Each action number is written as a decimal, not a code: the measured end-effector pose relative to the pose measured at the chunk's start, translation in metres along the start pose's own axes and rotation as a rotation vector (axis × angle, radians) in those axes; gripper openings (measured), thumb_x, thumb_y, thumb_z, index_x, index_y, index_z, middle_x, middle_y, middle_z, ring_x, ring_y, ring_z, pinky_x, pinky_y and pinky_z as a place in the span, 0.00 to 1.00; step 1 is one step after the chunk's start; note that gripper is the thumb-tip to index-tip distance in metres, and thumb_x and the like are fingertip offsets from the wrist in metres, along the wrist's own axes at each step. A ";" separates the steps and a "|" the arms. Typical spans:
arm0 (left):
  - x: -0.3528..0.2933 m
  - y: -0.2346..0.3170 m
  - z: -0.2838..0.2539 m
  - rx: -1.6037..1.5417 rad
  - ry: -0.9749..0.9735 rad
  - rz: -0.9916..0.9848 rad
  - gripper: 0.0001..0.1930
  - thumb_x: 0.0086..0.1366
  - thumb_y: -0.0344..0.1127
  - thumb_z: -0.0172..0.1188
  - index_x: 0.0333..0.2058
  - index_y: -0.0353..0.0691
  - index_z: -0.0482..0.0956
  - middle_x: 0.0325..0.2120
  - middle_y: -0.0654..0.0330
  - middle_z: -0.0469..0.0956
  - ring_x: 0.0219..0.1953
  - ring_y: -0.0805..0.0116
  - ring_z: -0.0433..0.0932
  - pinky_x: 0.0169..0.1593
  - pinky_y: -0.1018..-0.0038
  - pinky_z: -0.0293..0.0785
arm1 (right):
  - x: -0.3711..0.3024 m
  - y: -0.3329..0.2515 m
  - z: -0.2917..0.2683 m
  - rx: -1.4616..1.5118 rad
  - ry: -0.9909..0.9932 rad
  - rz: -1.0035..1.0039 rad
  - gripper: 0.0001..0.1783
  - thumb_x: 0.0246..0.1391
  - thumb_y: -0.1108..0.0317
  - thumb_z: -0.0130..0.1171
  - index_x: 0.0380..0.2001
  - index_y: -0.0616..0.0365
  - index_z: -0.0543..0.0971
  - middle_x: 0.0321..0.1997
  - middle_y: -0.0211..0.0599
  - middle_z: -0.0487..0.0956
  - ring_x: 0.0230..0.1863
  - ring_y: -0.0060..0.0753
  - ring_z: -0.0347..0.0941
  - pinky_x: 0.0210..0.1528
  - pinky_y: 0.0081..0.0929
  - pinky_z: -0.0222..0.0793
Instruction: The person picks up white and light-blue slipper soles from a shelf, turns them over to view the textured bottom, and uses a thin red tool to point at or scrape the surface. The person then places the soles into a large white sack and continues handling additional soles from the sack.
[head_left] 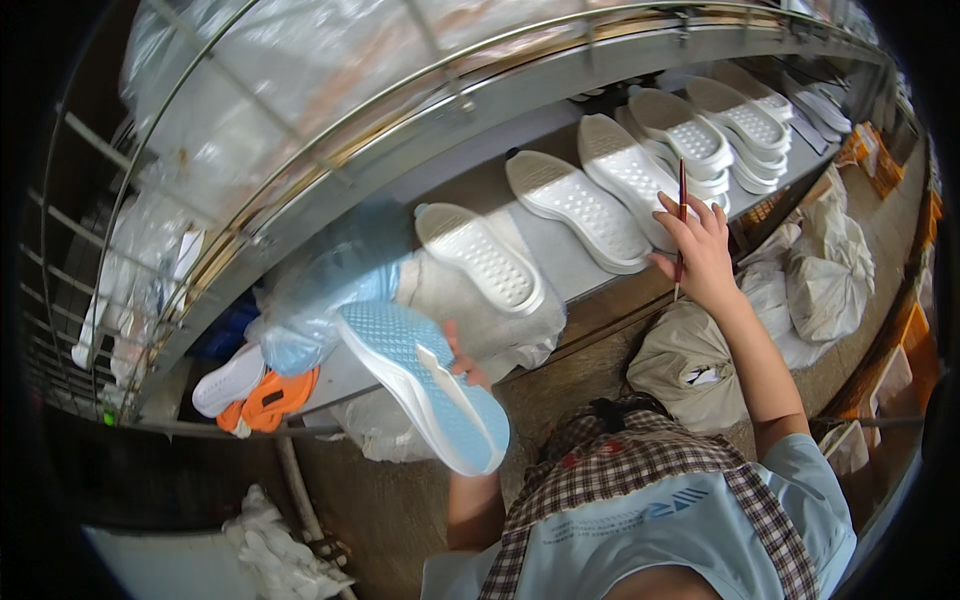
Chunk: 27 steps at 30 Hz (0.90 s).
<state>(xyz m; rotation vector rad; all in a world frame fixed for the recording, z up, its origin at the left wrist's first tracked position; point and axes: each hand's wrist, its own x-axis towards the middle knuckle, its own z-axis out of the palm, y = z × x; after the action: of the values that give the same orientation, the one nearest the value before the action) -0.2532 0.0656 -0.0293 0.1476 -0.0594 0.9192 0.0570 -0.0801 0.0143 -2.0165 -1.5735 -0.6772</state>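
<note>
My left hand point(466, 358) grips a shoe sole point(408, 362) by its edge, with the light blue patterned tread and white sidewall facing up. Most of those fingers are hidden behind the sole. In my right hand point(704, 252) is a thin brush point(682, 185) with a dark reddish handle, its slim end pointing down. That hand is over the heel end of a white sole point(622, 165) on the grey shelf; whether it touches the sole I cannot tell. Two more white soles, one nearer my left hand point(482, 262) and one in the middle point(578, 208), lie dimpled side up.
Stacked white soles point(740, 120) occupy the shelf's right end. Orange and white soles point(278, 398) lie at its left by blue plastic wrap point(315, 290). A metal rack point(430, 85) overhangs the shelf. Filled sacks point(690, 365) and orange crates point(872, 160) stand at right.
</note>
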 end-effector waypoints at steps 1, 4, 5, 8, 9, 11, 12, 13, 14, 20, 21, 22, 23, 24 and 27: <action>-0.004 0.004 0.000 -0.109 -0.044 -0.072 0.31 0.63 0.41 0.53 0.63 0.47 0.54 0.57 0.52 0.64 0.38 0.69 0.72 0.42 0.74 0.71 | 0.007 -0.012 0.005 0.108 0.024 -0.056 0.25 0.34 0.66 0.66 0.41 0.56 0.73 0.49 0.34 0.74 0.53 0.46 0.64 0.53 0.44 0.60; -0.010 0.011 0.005 -0.275 -0.137 -0.184 0.36 0.61 0.44 0.55 0.64 0.43 0.50 0.53 0.49 0.67 0.30 0.72 0.73 0.32 0.78 0.73 | 0.019 -0.063 0.034 0.336 -0.139 -0.239 0.25 0.34 0.64 0.67 0.41 0.52 0.73 0.52 0.32 0.73 0.57 0.44 0.62 0.55 0.47 0.58; -0.012 0.013 0.007 -0.300 -0.161 -0.222 0.36 0.61 0.44 0.55 0.64 0.42 0.49 0.52 0.48 0.68 0.28 0.73 0.73 0.30 0.78 0.73 | 0.022 -0.080 0.045 0.334 -0.186 -0.260 0.27 0.35 0.63 0.67 0.43 0.51 0.72 0.53 0.32 0.73 0.58 0.43 0.61 0.56 0.49 0.57; -0.015 0.017 0.014 -0.323 -0.232 -0.251 0.40 0.60 0.47 0.56 0.64 0.36 0.47 0.45 0.45 0.71 0.22 0.73 0.73 0.23 0.79 0.72 | 0.026 -0.114 0.077 0.248 -0.312 -0.266 0.28 0.37 0.64 0.65 0.46 0.49 0.71 0.53 0.32 0.72 0.62 0.43 0.58 0.60 0.57 0.52; -0.017 0.019 0.015 -0.320 -0.253 -0.262 0.40 0.60 0.47 0.56 0.64 0.36 0.47 0.44 0.45 0.72 0.22 0.72 0.73 0.23 0.79 0.73 | 0.027 -0.118 0.086 0.203 -0.325 -0.263 0.27 0.38 0.65 0.65 0.46 0.49 0.71 0.53 0.33 0.72 0.62 0.43 0.58 0.60 0.58 0.51; -0.020 0.025 0.017 -0.316 -0.287 -0.284 0.42 0.58 0.50 0.58 0.64 0.36 0.47 0.43 0.44 0.72 0.21 0.71 0.74 0.24 0.77 0.74 | 0.027 -0.122 0.101 0.111 -0.361 -0.241 0.23 0.39 0.67 0.62 0.44 0.49 0.71 0.51 0.34 0.73 0.62 0.43 0.60 0.59 0.60 0.51; -0.021 0.028 0.017 -0.312 -0.290 -0.294 0.41 0.59 0.51 0.55 0.64 0.36 0.48 0.42 0.42 0.72 0.20 0.70 0.73 0.23 0.76 0.73 | 0.028 -0.120 0.106 0.135 -0.335 -0.276 0.22 0.40 0.67 0.62 0.43 0.49 0.72 0.51 0.34 0.73 0.61 0.43 0.60 0.59 0.60 0.51; -0.022 0.030 0.017 -0.318 -0.292 -0.304 0.41 0.60 0.53 0.52 0.64 0.36 0.48 0.41 0.41 0.72 0.19 0.69 0.72 0.22 0.75 0.73 | 0.028 -0.118 0.109 0.149 -0.344 -0.296 0.22 0.40 0.68 0.62 0.43 0.49 0.72 0.50 0.35 0.73 0.61 0.43 0.60 0.58 0.60 0.52; -0.022 0.033 0.016 -0.331 -0.289 -0.313 0.40 0.62 0.55 0.50 0.64 0.36 0.48 0.40 0.40 0.72 0.18 0.67 0.72 0.22 0.75 0.72 | 0.029 -0.116 0.111 0.154 -0.396 -0.301 0.21 0.40 0.68 0.61 0.42 0.49 0.72 0.50 0.35 0.74 0.61 0.43 0.61 0.58 0.59 0.52; -0.017 0.048 0.009 -0.214 -0.376 -0.376 0.41 0.61 0.57 0.48 0.64 0.36 0.48 0.41 0.38 0.72 0.18 0.67 0.72 0.20 0.75 0.71 | 0.012 -0.106 0.068 1.245 -0.371 0.403 0.21 0.50 0.68 0.62 0.47 0.60 0.70 0.46 0.41 0.75 0.49 0.34 0.72 0.46 0.27 0.70; -0.017 0.048 0.009 -0.212 -0.375 -0.380 0.40 0.62 0.57 0.48 0.64 0.36 0.48 0.41 0.38 0.72 0.18 0.67 0.72 0.20 0.75 0.70 | 0.006 -0.106 0.056 1.469 -0.294 0.599 0.22 0.51 0.69 0.61 0.48 0.60 0.69 0.47 0.41 0.74 0.48 0.33 0.72 0.46 0.28 0.71; -0.017 0.048 0.010 -0.214 -0.376 -0.390 0.40 0.62 0.57 0.47 0.64 0.36 0.49 0.41 0.38 0.72 0.18 0.67 0.72 0.19 0.75 0.69 | -0.001 -0.105 0.045 1.834 -0.169 0.715 0.22 0.52 0.70 0.60 0.50 0.59 0.67 0.49 0.41 0.73 0.48 0.32 0.72 0.47 0.29 0.72; -0.017 0.048 0.011 -0.225 -0.345 -0.395 0.40 0.62 0.58 0.47 0.64 0.36 0.49 0.41 0.39 0.72 0.18 0.67 0.72 0.19 0.76 0.69 | -0.007 -0.102 0.035 1.971 -0.141 0.799 0.25 0.52 0.71 0.58 0.53 0.58 0.64 0.51 0.42 0.71 0.48 0.38 0.73 0.49 0.34 0.74; -0.017 0.046 0.011 -0.211 -0.351 -0.399 0.39 0.62 0.57 0.46 0.64 0.36 0.49 0.41 0.39 0.72 0.18 0.67 0.72 0.18 0.76 0.68 | -0.015 -0.102 0.027 2.105 -0.123 0.786 0.28 0.52 0.69 0.59 0.56 0.58 0.62 0.52 0.43 0.71 0.51 0.40 0.71 0.49 0.36 0.74; -0.015 0.042 0.014 -0.184 -0.313 -0.402 0.38 0.64 0.57 0.44 0.64 0.37 0.49 0.40 0.41 0.73 0.18 0.68 0.70 0.18 0.76 0.66 | -0.041 -0.104 0.011 2.319 0.006 0.805 0.34 0.51 0.62 0.61 0.59 0.56 0.59 0.56 0.45 0.69 0.53 0.42 0.70 0.50 0.38 0.74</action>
<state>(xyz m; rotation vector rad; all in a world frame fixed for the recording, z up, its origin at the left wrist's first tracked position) -0.2956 0.0761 -0.0130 0.1250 -0.3899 0.4798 -0.0518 -0.0808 -0.0124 -0.4430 -0.3961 1.0727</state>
